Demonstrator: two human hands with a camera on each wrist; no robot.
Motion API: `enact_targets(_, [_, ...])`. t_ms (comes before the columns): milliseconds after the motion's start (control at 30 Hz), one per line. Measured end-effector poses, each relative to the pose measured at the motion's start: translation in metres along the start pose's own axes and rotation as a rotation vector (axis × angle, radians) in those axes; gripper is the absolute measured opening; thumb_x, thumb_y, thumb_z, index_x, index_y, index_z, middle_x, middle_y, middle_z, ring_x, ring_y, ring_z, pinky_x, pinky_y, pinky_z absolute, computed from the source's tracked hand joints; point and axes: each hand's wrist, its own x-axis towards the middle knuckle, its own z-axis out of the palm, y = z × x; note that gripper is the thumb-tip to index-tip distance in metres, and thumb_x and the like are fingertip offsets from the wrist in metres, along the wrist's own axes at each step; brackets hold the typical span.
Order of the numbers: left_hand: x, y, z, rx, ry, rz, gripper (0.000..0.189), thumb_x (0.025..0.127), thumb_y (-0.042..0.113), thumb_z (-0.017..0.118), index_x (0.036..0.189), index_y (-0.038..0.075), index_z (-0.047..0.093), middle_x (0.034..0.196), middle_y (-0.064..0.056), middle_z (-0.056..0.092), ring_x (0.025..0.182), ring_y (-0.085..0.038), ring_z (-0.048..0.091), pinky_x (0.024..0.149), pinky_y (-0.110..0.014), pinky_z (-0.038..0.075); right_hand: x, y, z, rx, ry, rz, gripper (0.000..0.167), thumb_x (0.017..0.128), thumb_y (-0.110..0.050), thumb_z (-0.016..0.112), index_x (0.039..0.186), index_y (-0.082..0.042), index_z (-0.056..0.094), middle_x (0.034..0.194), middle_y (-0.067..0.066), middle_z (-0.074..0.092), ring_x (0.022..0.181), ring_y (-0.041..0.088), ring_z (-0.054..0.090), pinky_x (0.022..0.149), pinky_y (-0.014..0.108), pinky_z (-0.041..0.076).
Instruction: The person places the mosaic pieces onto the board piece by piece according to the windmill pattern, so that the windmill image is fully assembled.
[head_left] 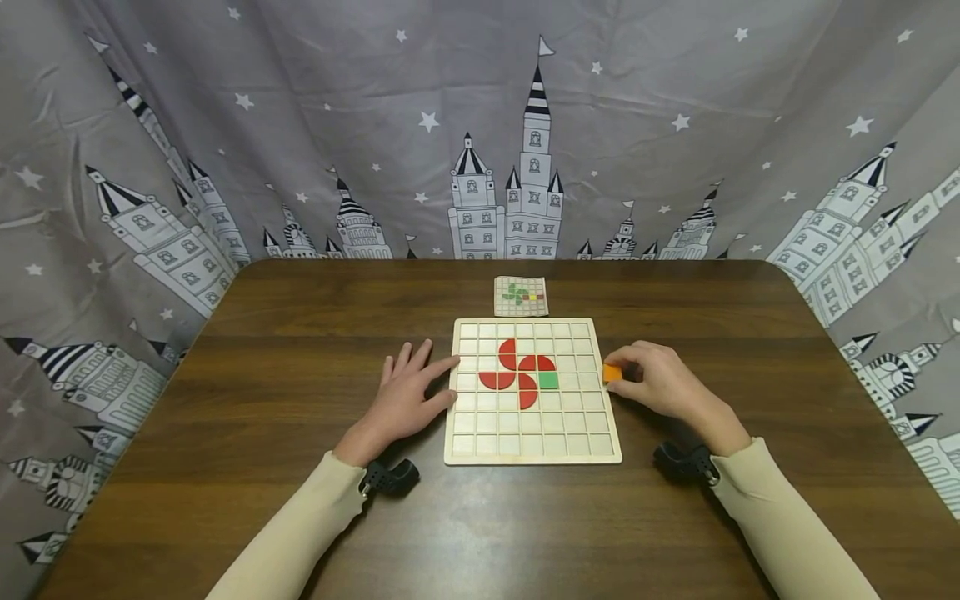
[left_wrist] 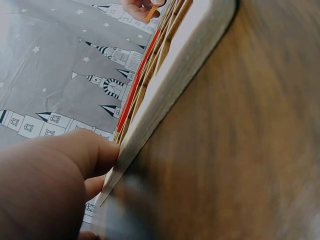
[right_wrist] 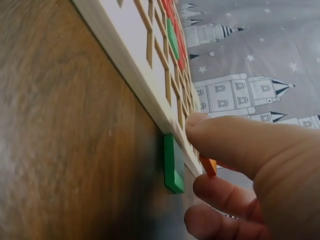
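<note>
A wooden grid board [head_left: 534, 459] lies flat on the table. In its middle sit several red quarter-circle tiles [head_left: 507, 362] arranged like a pinwheel, and a green square tile [head_left: 548, 380] fills one cell to their right. My left hand [head_left: 405, 402] rests at the board's left edge, thumb and index fingertip touching the rim, fingers spread. Just beyond the right edge, my right hand [head_left: 663, 379] pinches an orange square tile [head_left: 612, 373] between thumb and fingers. Another green tile [right_wrist: 174, 164] stands out beside the board near that hand in the right wrist view; the head view hides it.
A small pattern card [head_left: 521, 297] with a green pinwheel and colored squares lies behind the board. The brown wooden table [head_left: 315, 300] ends at a grey curtain [head_left: 360, 92] printed with castles. Each wrist wears a black camera [head_left: 681, 461].
</note>
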Motion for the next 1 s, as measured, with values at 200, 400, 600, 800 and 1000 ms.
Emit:
enact_targets(200, [-0.001,-0.001,-0.001,-0.004,-0.001,-0.003,0.057,0.098,0.035,0.061,0.152,0.021,0.051,0.168,-0.025,0.021,0.157,-0.051,0.004,0.121,-0.074,0.0,0.005,-0.003,0.002,-0.002,-0.003,-0.032,0.03,0.083,-0.017,0.084,0.109,-0.005,0.076,0.091,0.005,0.069,0.073,0.012,0.054,0.066,0.027,0.047])
enact_targets(400, [0.0,0.0,0.0,0.003,0.0,-0.004,0.057,0.098,0.035,0.061,0.152,0.021,0.051,0.168,-0.025,0.021,0.157,-0.051,0.004,0.121,-0.074,0.0,0.01,-0.007,0.004,0.013,-0.022,-0.031,0.03,0.084,-0.018,0.083,0.109,-0.005,0.076,0.091,0.004,0.068,0.074,0.013,0.054,0.066,0.026,0.047])
enact_targets(600, [0.001,0.0,0.001,0.003,0.0,0.004,0.057,0.098,0.036,0.061,0.152,0.022,0.051,0.168,-0.025,0.021,0.157,-0.051,0.004,0.121,-0.073,0.001,0.015,-0.013,0.006,0.023,-0.029,-0.037,0.03,0.083,-0.018,0.084,0.109,-0.005,0.076,0.09,0.005,0.067,0.077,0.014,0.054,0.068,0.028,0.047])
enact_targets(800, [0.001,0.0,0.001,-0.004,0.003,0.008,0.056,0.098,0.035,0.061,0.152,0.021,0.052,0.168,-0.025,0.021,0.157,-0.051,0.004,0.12,-0.074,0.0,0.022,-0.023,0.009,0.027,-0.044,-0.05,0.03,0.082,-0.019,0.084,0.109,-0.006,0.076,0.088,0.004,0.066,0.077,0.013,0.054,0.068,0.027,0.045])
enact_targets(1000, [0.0,-0.001,0.001,-0.006,0.005,0.012,0.056,0.098,0.035,0.061,0.152,0.021,0.052,0.168,-0.025,0.02,0.157,-0.051,0.004,0.12,-0.074,0.0,0.029,-0.031,0.012,0.048,-0.048,-0.055,0.03,0.081,-0.02,0.085,0.107,-0.007,0.077,0.087,0.002,0.066,0.075,0.013,0.055,0.067,0.026,0.045])
